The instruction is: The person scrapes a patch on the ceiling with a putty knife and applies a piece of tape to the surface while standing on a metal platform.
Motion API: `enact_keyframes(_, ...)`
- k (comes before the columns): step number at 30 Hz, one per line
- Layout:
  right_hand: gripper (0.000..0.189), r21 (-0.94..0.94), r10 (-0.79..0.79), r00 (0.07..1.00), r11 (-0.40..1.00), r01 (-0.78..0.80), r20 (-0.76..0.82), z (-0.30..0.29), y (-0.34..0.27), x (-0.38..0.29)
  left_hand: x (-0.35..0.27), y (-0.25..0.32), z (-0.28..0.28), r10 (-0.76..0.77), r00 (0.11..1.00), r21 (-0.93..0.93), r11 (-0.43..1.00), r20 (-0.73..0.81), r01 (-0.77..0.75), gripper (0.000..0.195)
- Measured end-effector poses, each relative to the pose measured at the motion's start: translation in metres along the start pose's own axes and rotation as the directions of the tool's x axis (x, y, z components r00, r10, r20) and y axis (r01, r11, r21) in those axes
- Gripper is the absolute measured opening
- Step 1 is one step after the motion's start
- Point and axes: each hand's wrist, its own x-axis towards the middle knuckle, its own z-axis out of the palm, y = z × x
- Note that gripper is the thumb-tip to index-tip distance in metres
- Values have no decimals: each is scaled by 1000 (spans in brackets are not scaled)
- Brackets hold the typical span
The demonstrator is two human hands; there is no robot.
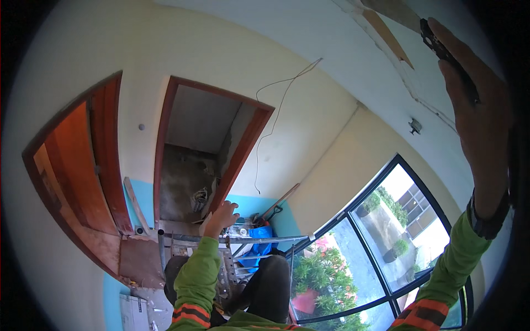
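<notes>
My right hand (476,82) is raised at the upper right, gripping a dark handled tool (449,62) whose kind I cannot tell. The tool's far end meets a greyish flat piece (393,12) near the ceiling; whether this is its blade is unclear. A brown opening or strip (387,37) lies in the white ceiling (372,82) to the left of the tool. Lower down, my left hand (225,217) is held above a metal scaffold rail (265,239) with fingers bent and apart, nothing visible in it.
Thin wires (271,124) hang from the ceiling. Two red-brown door frames (248,153) stand in the cream and blue wall. A perforated metal platform (223,269) lies beneath my legs. Below are a blue plastic sheet (261,246) and a long-handled tool (281,200). Large windows (364,248) are at the right.
</notes>
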Motion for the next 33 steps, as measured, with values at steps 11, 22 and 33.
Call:
enact_keyframes(11, 38, -50, -196, 972, 980, 191, -130, 0, 0, -15, -5, -1, 0, 11, 998, -9, 1000, 66, -10, 46)
enact_keyframes(22, 38, -117, -219, 940, 974, 195, -261, 19, -29, 0, -6, -12, 0, -39, 998, 20, 999, 55, 38, 46)
enact_keyframes(33, 38, -225, -304, 927, 940, 255, -219, 23, -31, 2, -8, 2, -1, 6, 999, 29, 1000, 48, -7, 45)
